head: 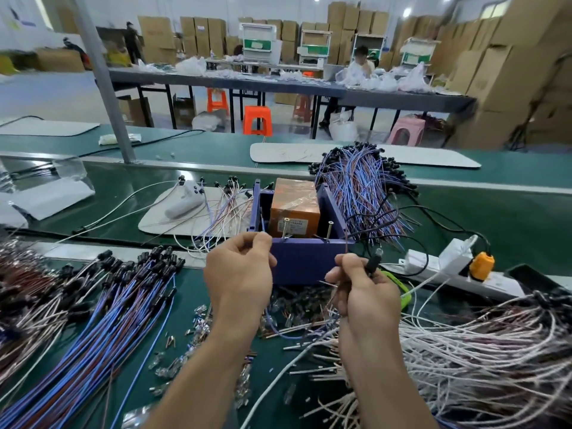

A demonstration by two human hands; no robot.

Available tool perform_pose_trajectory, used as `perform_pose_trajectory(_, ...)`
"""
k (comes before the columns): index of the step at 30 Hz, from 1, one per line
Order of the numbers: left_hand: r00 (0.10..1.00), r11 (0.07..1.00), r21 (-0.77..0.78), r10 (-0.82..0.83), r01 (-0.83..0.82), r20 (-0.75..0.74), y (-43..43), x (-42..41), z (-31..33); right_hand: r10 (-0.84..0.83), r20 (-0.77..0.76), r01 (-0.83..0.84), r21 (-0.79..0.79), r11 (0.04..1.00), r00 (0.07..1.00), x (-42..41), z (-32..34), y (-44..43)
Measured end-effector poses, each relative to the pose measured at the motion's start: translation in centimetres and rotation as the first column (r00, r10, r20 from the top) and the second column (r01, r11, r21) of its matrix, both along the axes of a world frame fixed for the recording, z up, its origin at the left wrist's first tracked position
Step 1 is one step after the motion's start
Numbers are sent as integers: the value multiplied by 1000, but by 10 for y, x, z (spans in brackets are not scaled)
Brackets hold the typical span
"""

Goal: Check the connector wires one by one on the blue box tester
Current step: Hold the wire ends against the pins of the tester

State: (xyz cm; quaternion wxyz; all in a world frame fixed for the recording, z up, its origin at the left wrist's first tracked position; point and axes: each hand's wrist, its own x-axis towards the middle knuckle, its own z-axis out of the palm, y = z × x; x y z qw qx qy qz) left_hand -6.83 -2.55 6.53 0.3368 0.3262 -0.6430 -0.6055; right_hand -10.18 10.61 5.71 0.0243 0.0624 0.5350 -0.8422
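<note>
The green table (pixel 130 193) is smooth and flat, and it carries heaps of wires: a blue and brown bundle (pixel 108 308) at the left, a white and pink heap (pixel 483 351) at the right, and one more pile (pixel 362 187) just behind the blue box (pixel 305 263). The box looks like stiff plastic with an open top. An orange block (pixel 294 212) wrapped in shiny film sits inside it, and two metal pins (pixel 286 229) stand at its front wall.

The connector wire (pixel 346 246) that is now under test is in front of the box, between the hands. The left hand (pixel 240 274) is curled and pinches a thin strand at the front left corner of the box. The right hand (pixel 365 289) grips the black plug (pixel 373 263) and a brown strand.

I judge that the wire is very light, limp and easy to tangle. It is better to hold it by the hard plug and near the bare tip, because the tip probably bends easily.
</note>
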Motion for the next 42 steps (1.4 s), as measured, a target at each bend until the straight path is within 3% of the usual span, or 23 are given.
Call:
perform_pose_trajectory(8, 993, 968, -250, 57, -29, 105, 10, -6, -12, 43, 22, -42, -60, 997, 999, 0, -20, -4)
perform_pose_trajectory(31, 994, 915, -403, 34, 10, 102, 16, -8, -15, 31, -21, -32, -41, 999, 999, -6, -30, 2)
perform_pose_trajectory(42, 995, 899, -438, 28, 16, 94, 16, -9, -18, -65, -32, 67, 81, 994, 997, -18, -32, -2)
